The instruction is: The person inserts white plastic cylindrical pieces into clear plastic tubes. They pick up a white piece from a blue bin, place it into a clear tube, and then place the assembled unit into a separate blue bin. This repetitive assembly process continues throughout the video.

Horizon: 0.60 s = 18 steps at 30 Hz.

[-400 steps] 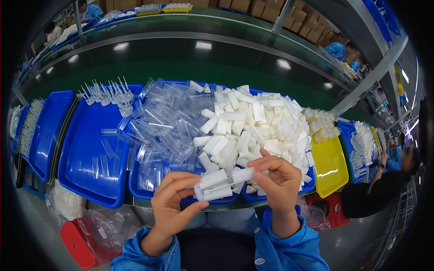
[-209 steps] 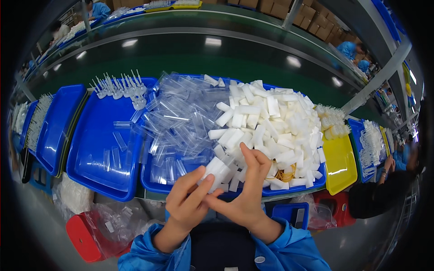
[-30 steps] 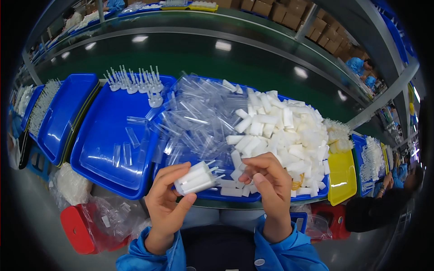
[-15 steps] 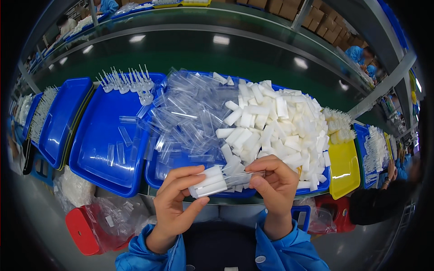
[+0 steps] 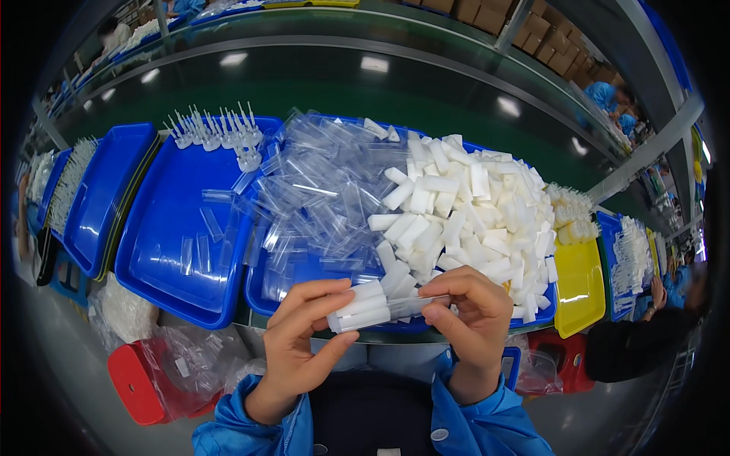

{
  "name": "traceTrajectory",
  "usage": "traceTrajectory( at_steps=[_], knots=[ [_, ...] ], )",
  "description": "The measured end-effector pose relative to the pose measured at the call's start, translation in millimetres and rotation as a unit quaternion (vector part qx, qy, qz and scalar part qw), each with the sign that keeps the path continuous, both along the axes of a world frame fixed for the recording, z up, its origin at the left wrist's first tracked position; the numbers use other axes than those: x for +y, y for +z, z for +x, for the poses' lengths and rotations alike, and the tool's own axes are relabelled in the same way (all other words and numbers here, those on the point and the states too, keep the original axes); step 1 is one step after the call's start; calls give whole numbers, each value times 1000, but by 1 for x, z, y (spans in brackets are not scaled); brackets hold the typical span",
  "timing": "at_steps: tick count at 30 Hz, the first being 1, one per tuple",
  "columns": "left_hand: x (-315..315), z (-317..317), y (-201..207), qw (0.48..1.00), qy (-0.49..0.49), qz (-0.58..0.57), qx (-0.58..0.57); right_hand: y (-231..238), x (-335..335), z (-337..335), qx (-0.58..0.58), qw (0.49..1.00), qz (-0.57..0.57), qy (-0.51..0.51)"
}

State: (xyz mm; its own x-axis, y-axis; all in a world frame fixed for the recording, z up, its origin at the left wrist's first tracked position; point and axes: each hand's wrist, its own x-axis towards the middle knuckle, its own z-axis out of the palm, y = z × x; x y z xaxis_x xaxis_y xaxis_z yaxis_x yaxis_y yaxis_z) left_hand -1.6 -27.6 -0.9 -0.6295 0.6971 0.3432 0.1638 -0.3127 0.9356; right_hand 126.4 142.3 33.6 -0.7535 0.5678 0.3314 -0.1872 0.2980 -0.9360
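Bunched in my left hand (image 5: 300, 346) are white foam blocks (image 5: 363, 308), stacked side by side with their ends toward the right. My right hand (image 5: 477, 323) pinches the far end of a clear plastic sleeve (image 5: 411, 306) between thumb and fingers. The sleeve's other end meets the blocks; whether it is around one of them I cannot tell. Just beyond my hands lies a heap of loose white foam blocks (image 5: 494, 205). To its left spreads a pile of clear plastic sleeves (image 5: 327, 190).
A blue tray (image 5: 163, 251) at left carries white thin-stemmed parts (image 5: 209, 131) and a few sleeves. Rightward sits a yellow tray (image 5: 579, 285). Red stools (image 5: 137, 384) with plastic bags stand below the bench. Beyond the trays runs a green conveyor belt (image 5: 304, 80). Co-workers in blue sit farther off.
Both hands appear slightly farther right, still with the blocks and the sleeve. The view has shifted a little; otherwise little differs.
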Motion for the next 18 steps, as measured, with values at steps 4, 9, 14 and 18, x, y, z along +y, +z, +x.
traceTrajectory(
  at_steps=[4, 9, 14, 18],
  knots=[
    [0, -1, -2, 999, 9, -11, 34, 3, 4, 1, -17, 999, 42, 7],
    [0, -2, 4, 994, 16, -42, 96, 0, 0, -1, -8, 999, 37, -16],
    [2, 0, 1, 995, 14, -44, 93, -11, -4, -2, 36, 999, -29, -16],
    [3, -7, -2, 988, -9, -29, 152, -12, -5, -2, 47, 996, -76, -6]
  ],
)
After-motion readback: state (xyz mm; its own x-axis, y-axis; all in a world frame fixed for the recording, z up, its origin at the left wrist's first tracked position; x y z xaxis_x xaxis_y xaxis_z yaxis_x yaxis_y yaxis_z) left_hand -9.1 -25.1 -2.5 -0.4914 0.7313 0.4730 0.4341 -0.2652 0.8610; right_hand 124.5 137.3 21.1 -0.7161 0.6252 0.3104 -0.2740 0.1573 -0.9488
